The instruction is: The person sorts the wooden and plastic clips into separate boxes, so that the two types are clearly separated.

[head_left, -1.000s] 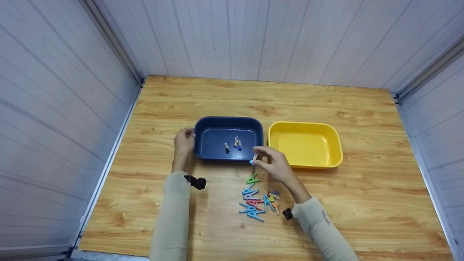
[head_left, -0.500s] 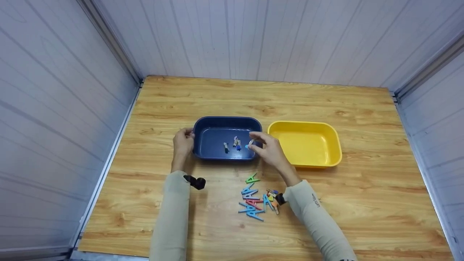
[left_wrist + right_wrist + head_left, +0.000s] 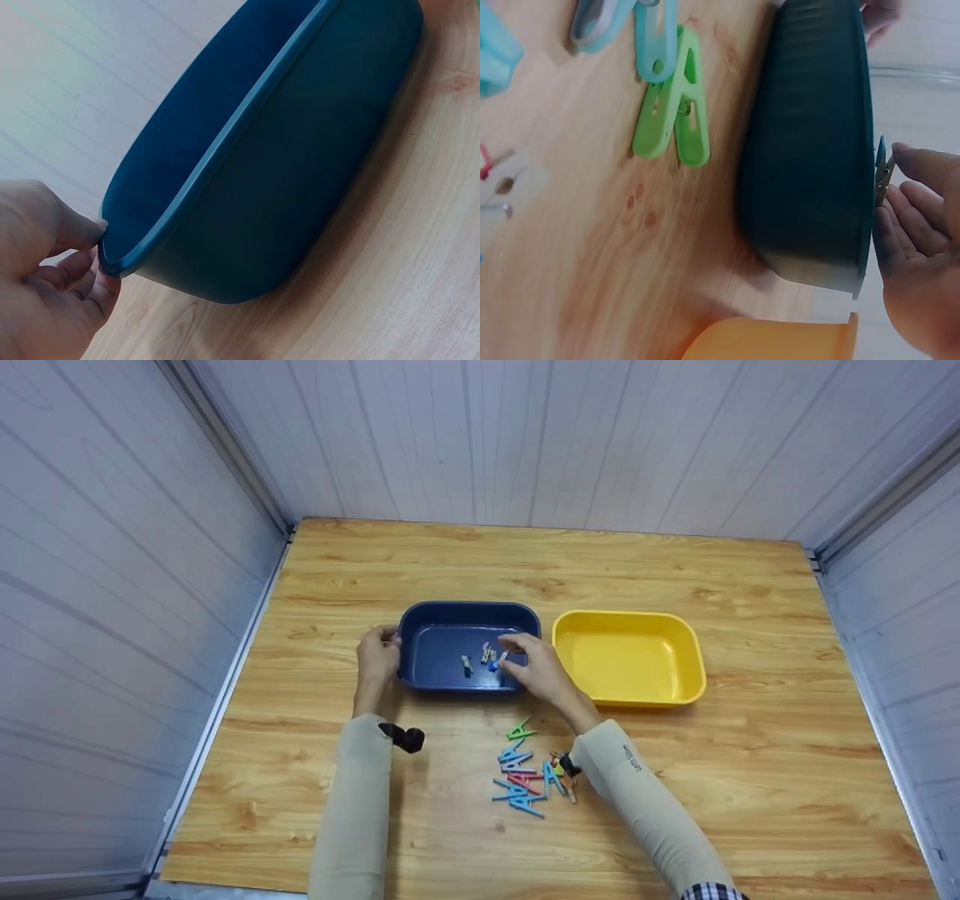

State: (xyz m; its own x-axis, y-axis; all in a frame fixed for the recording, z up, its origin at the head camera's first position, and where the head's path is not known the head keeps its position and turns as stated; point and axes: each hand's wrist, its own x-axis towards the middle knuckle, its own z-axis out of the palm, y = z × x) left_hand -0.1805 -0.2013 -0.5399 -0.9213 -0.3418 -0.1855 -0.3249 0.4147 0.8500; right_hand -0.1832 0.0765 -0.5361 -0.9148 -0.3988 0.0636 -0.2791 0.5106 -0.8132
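Clip (image 3: pixel 885 172): small, wooden with a blue part, held above the right part of the blue tub (image 3: pixel 442 641), just by the small clips (image 3: pixel 466 665) in the head view.
Right hand (image 3: pixel 538 666): thumb and fingertips together on the clip, pinching it; the wrist lies over the near right corner of the tub.
Left hand (image 3: pixel 377 664): clamped on the left end of the blue tub, thumb at the rim, the other fingers curled below it on the outside.
Small clips: a few on the floor of the blue tub, near its middle and toward the near side.
Yellow tub (image 3: pixel 630 660): right of the blue tub, side by side with it, a narrow gap between.
Pile: on the desk (image 3: pixel 435 840), in front of the two tubs; blue clips (image 3: pixel 527 804) and a red clip (image 3: pixel 523 781) close together.
Green clip (image 3: pixel 520 730): farthest out of the pile, nearest the blue tub.
Orange clip (image 3: pixel 568 790): at the right of the pile; other little ones beside it are partly hidden by the right wrist camera (image 3: pixel 570 765).
Sleeves (image 3: pixel 352 810): pale, on both arms; a checked cuff shows low on the right one.
Walls (image 3: pixel 480 442): white, streaked panels behind the desk and at both sides.
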